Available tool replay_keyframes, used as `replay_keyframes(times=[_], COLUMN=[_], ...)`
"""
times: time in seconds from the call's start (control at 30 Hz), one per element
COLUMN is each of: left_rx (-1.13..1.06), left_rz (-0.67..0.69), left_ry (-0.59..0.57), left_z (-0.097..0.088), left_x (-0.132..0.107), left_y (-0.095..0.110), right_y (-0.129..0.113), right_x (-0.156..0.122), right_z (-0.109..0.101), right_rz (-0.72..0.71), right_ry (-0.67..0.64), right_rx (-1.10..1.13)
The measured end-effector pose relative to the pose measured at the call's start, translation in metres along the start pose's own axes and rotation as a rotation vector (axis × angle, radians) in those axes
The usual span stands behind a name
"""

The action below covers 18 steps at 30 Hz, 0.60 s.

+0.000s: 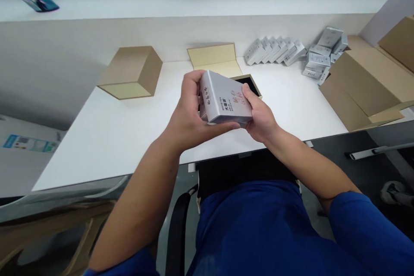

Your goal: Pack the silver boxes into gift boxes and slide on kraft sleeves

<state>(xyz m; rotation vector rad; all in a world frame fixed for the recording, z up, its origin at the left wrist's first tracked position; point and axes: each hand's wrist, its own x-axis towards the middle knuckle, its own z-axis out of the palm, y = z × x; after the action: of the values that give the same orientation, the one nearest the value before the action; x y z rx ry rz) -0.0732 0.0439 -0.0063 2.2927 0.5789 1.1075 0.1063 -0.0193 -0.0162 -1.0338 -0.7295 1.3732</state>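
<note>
Between both hands, above the table, I hold a silver tea box (228,92) with red and black print, tilted toward me. My left hand (187,114) wraps its left end, the thumb running along the lower edge. At the right end, my right hand (263,116) grips it with the thumb on top. A second silver edge shows beneath, but I cannot tell whether it is another box. Behind my hands lies an open gift box with a dark inside and a cream lid (211,57) folded back; the held box partly hides it.
A closed brown gift box (129,67) stands at the back left. Several silver tea boxes (273,51) lean in a row along the wall, and more (318,60) are piled to their right. A large open carton (365,82) occupies the table's right end.
</note>
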Motion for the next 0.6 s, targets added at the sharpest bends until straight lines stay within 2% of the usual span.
replay_keyframes(times=[0.1,0.27,0.5,0.6], left_rx=[-0.020,-0.064,-0.019,0.056], left_rz=[0.060,0.008,-0.068,-0.067], left_ry=[-0.047,-0.171,-0.282,-0.330], left_z=[0.001,0.001,0.008,0.004], left_x=[0.007,0.020,0.028,0.031], left_y=[0.003,0.002,-0.026,-0.035], right_y=[-0.003,-0.010,-0.004,0.002], right_x=[0.000,0.000,0.011,0.016], right_z=[-0.009,-0.019,-0.033,-0.039], right_rz=[-0.030,-0.121,-0.109,-0.104], right_ry=[0.009,0.027,0.037,0.049], right_rx=[-0.002,-0.037,-0.074,-0.127])
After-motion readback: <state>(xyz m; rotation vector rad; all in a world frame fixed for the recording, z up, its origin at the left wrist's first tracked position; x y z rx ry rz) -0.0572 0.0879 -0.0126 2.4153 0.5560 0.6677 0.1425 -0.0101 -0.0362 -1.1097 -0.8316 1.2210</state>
